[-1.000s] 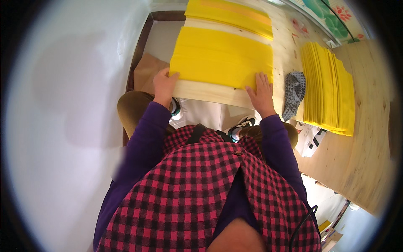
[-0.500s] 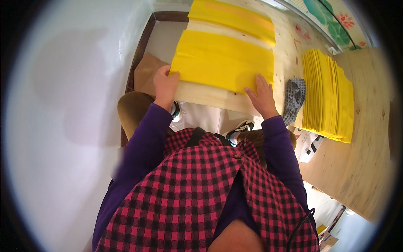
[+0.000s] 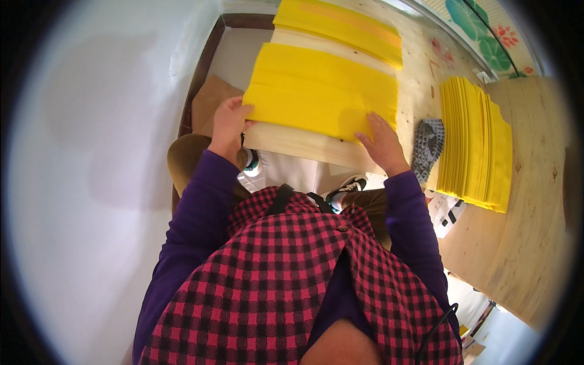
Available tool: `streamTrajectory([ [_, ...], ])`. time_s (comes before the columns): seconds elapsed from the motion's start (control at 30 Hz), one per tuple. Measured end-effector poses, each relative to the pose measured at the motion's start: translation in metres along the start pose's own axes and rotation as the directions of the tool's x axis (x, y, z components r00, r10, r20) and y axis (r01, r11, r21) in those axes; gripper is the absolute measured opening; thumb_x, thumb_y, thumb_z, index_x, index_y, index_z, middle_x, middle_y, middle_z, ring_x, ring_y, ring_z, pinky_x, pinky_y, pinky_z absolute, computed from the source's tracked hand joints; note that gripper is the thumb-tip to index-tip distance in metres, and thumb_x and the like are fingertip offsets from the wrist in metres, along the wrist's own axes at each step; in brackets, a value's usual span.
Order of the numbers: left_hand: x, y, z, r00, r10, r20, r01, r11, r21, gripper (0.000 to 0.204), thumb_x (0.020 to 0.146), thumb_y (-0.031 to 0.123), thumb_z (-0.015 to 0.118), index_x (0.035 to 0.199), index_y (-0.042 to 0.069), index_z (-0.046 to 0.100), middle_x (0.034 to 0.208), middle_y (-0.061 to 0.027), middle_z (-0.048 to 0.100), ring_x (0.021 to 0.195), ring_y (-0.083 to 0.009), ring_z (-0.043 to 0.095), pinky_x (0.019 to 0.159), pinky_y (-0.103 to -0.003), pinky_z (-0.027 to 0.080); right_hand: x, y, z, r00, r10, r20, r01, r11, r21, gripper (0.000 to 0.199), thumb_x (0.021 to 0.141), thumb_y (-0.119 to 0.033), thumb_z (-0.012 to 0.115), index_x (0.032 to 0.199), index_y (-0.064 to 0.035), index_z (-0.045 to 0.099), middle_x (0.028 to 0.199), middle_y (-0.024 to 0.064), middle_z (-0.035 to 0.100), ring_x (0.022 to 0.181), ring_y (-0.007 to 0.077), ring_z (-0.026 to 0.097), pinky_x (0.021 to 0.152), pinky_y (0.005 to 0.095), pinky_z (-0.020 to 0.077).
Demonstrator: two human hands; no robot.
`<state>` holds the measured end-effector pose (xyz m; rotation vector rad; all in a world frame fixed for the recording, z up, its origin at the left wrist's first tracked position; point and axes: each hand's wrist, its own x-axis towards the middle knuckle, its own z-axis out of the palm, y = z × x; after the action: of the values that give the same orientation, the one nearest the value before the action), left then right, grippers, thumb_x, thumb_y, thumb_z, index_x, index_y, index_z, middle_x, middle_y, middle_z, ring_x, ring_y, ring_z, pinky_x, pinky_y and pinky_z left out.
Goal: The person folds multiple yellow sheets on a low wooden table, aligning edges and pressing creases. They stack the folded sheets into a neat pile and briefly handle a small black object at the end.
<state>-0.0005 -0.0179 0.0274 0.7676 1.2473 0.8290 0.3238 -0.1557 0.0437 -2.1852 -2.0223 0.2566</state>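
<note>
Yellow cloth panel [image 3: 322, 88] lies on the bare-wood tabletop [image 3: 310, 142], near edge facing the wearer, running from left hand [image 3: 229, 126] to right hand [image 3: 384, 145]. Second yellow cloth [image 3: 340, 29] sits just beyond it, strip of wood between.

Handling, my call: use the right palm side as a light anchor, do fine edge alignment with the left. Pull along the near edge, not up, or the corner will likely skew. Faint ripples toward the left half; smoothing outward should flatten them better than pressing down. Layer count: can't tell.

Fingers: left hand pinches the near-left corner, thumb on top, fingertips partly hidden under the edge. Gap looks about cloth-thick; grip force unknown. Right hand isn't gripping: fingers extended and close together, laid flat on the near-right part of the panel, thumb spread away along the near edge.

Right of the panel: grey patterned fabric piece [image 3: 427, 145], just beside a tall stack of yellow cloths [image 3: 476, 146]. Both hands are clear of these.
</note>
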Motion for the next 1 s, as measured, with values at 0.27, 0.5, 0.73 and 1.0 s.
streamTrajectory([
  [0.27,0.012,0.013,-0.005,0.995,0.093,0.035,-0.099,0.935,0.34,0.045,0.084,0.013,0.066,0.125,0.0,0.05,0.108,-0.01,0.06,0.097,-0.0205,0.058,0.082,-0.032,0.047,0.021,0.018,-0.028,0.999,0.035,-0.009,-0.033,0.979,0.201,0.052,0.085,-0.034,0.066,0.124,-0.001,0.055,0.125,0.0203,0.056,0.117,0.035,0.052,0.098,0.0397,0.0424],
  [0.5,0.034,0.018,-0.004,0.987,0.148,0.06,-0.158,0.839,0.521,0.056,0.086,0.02,0.066,0.134,-0.001,0.044,0.115,-0.0127,0.059,0.098,-0.0208,0.057,0.085,-0.03,0.045,0.084,0.084,-0.023,0.986,0.143,-0.091,-0.121,0.97,0.21,0.06,0.078,-0.034,0.074,0.12,0.0044,0.056,0.115,0.0233,0.06,0.111,0.0337,0.056,0.094,0.0391,0.0447],
  [0.73,0.088,0.048,0.023,0.978,-0.056,0.199,-0.005,0.955,0.295,0.045,0.087,0.02,0.065,0.123,-0.004,0.053,0.112,-0.0139,0.062,0.101,-0.0232,0.058,0.087,-0.031,0.045,0.111,0.105,-0.022,0.921,0.39,-0.007,-0.39,0.92,0.038,0.063,0.065,-0.04,0.082,0.098,0.0094,0.061,0.096,0.0252,0.065,0.091,0.0371,0.063,0.081,0.0386,0.0509],
  [1.0,0.104,0.057,0.043,0.984,0.016,0.178,-0.071,0.949,0.309,0.028,0.079,0.006,0.068,0.104,-0.005,0.062,0.094,-0.012,0.066,0.084,-0.0224,0.065,0.075,-0.032,0.05,0.121,0.118,-0.009,0.875,0.483,0.023,-0.473,0.845,0.248,0.06,0.06,-0.035,0.084,0.097,0.0074,0.063,0.095,0.0231,0.066,0.087,0.0342,0.065,0.077,0.0373,0.0511],
])
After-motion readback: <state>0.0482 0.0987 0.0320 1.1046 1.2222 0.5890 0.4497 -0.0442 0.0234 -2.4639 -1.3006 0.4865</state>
